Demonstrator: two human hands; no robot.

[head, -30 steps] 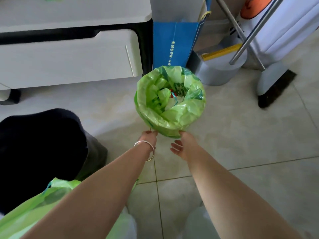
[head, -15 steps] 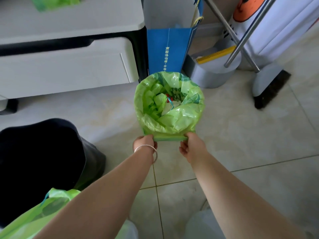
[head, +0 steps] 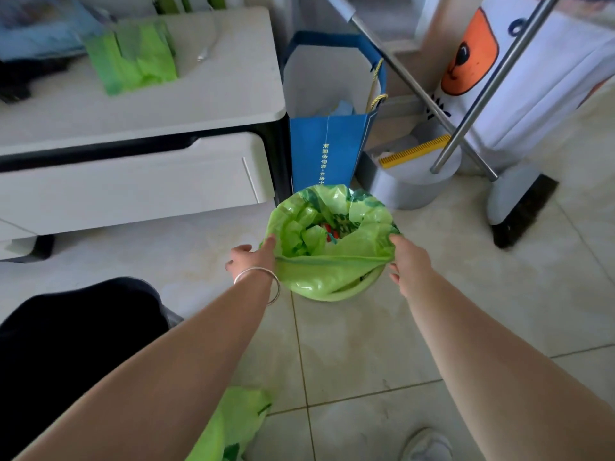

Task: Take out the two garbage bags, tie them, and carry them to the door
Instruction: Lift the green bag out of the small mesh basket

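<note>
The tiled floor [head: 466, 294] carries nearly everything here. A white cabinet [head: 133, 184] with 1 drawer stands along the floor's far left edge, and loose green bags [head: 133, 58] lie on its top. A black bin [head: 66, 344] fills the near left edge. A blue paper bag [head: 324, 151] stands upright against the cabinet's right side, with a grey dustpan [head: 409, 184] just beside it and a broom [head: 519, 211] further right, their 2 metal handles crossing.

At the middle of the floor, in front of the blue paper bag, sits a small green bin [head: 349, 291] lined with a green bag [head: 319, 274]. The bag's near rim is pulled up off the bin edge and stretched into a straight line between both hands; its far rim is folded over the bin.

A second green bag [head: 233, 424] lies at the near edge, partly hidden under the left forearm.

The left hand [head: 249, 259], a silver bangle [head: 263, 281] on its wrist, pinches the rim at the bin's left side, its grip pressed together on the plastic. The right hand [head: 409, 261] pinches the rim at the right side in the same way.
</note>
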